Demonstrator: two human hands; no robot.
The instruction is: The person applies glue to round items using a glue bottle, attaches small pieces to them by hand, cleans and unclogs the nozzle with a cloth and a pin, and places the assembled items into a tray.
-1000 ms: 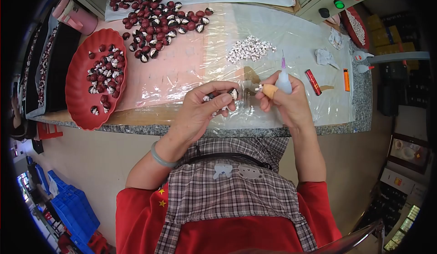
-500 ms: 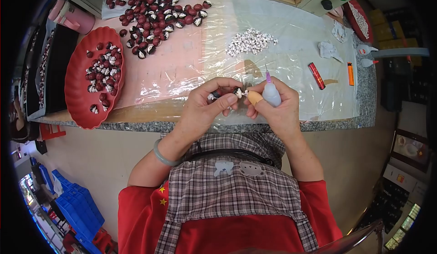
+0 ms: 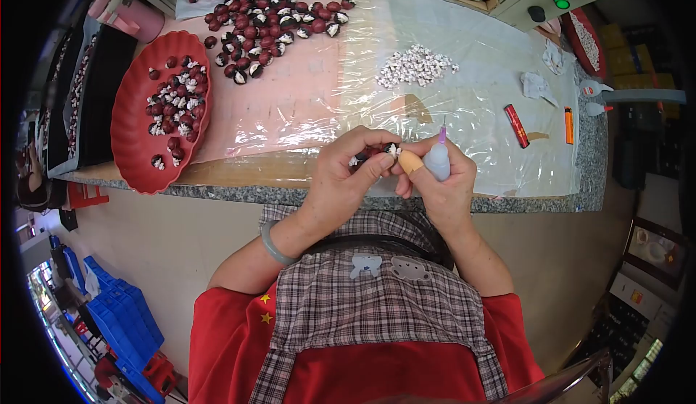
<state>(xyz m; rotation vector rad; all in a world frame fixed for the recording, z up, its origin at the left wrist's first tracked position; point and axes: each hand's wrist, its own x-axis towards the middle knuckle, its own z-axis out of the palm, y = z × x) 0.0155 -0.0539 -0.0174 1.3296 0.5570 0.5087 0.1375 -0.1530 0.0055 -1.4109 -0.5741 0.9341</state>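
Observation:
Between the thumb and fingers of my left hand (image 3: pixel 341 172) are small dark red and black balls with white bits; one black-and-white ball (image 3: pixel 391 149) shows at the fingertips. My right hand (image 3: pixel 451 190) grips a squeeze bottle (image 3: pixel 437 162) with a purple needle tip pointing up and away. A tan finger cot (image 3: pixel 410 162) covers a digit of that hand, and its tip presses against the ball's white part. What else the left fingers hold is partly hidden. Beyond my hands lies a heap of small white pieces (image 3: pixel 415 67) with dark marks.
A red scalloped tray (image 3: pixel 130 139) at left holds several finished-looking balls with white pieces. Many red-and-black balls (image 3: pixel 264 31) cover the back left. A red tube (image 3: pixel 516 126), an orange lighter (image 3: pixel 569 125) and crumpled tissue (image 3: pixel 535 85) lie right. A pink jug (image 3: pixel 134 16) stands back left.
My right fingertips have closed in on the ball, meeting the white piece at its end. The left hand still holds the balls. The whole view has shifted slightly.

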